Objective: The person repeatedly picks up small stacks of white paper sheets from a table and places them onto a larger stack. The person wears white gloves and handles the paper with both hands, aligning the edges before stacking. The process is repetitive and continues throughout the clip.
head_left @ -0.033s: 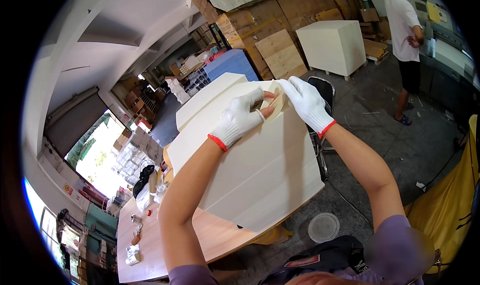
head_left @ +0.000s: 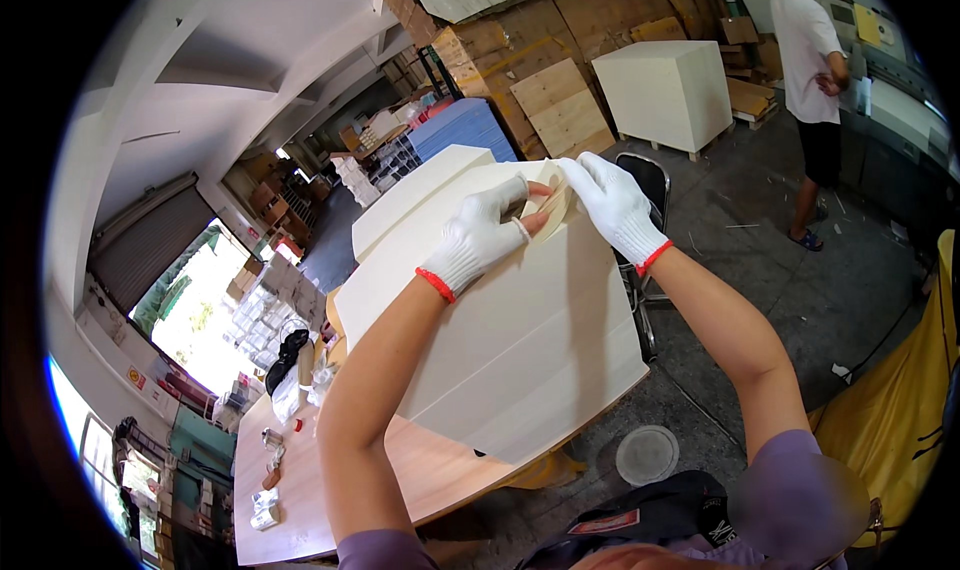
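Cream-white sheets (head_left: 500, 340) lie across the table in front of me, in wide overlapping panels. At their far right corner a cream curved band (head_left: 556, 210) stands up between my hands; whether it is a tape roll or curled sheet edges I cannot tell. My left hand (head_left: 482, 232), in a white glove with bare thumb and fingertip, holds this band from the left. Gloved in white with a red cuff, my right hand (head_left: 608, 202) bends over its upper right side, fingertips closed at its top edge. Its fingertips are partly hidden.
The wooden table (head_left: 290, 480) carries small foil-like packets (head_left: 265, 510) and plastic bags at its left. A dark chair (head_left: 645, 185) stands beyond the right corner. Farther off are a white stack (head_left: 665, 95) on a pallet and a person (head_left: 808, 70) beside a machine. Yellow cloth (head_left: 890, 380) hangs at right.
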Tool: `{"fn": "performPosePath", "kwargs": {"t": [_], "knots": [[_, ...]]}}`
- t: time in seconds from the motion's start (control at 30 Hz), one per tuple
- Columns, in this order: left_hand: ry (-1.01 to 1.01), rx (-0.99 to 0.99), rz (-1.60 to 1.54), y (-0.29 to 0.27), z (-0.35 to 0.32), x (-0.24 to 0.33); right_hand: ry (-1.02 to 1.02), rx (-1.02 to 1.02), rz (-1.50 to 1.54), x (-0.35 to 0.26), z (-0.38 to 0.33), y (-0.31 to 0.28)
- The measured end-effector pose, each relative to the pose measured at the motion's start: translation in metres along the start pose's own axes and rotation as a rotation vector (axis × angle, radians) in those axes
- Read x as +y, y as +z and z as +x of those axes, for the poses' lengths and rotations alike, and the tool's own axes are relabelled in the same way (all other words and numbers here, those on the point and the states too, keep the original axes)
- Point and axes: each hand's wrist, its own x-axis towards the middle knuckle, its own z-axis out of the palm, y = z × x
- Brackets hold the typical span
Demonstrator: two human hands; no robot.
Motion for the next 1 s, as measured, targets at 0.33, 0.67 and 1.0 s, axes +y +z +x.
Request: {"fn": "performPosePath", "kwargs": {"t": [0.33, 0.67, 1.0], "knots": [[-0.014, -0.048, -0.033, -0.002, -0.001, 0.005, -0.029, 0.009, 0.027, 0.005, 0.000, 0.001], [-0.036, -0.030, 0.020, -0.001, 0.000, 0.010, -0.005, -0.009, 0.020, 0.006, -0.001, -0.002], [-0.019, -0.023, 0.056, 0.001, 0.001, 0.007, 0.025, -0.002, 0.050, 0.006, -0.001, 0.000]]}}
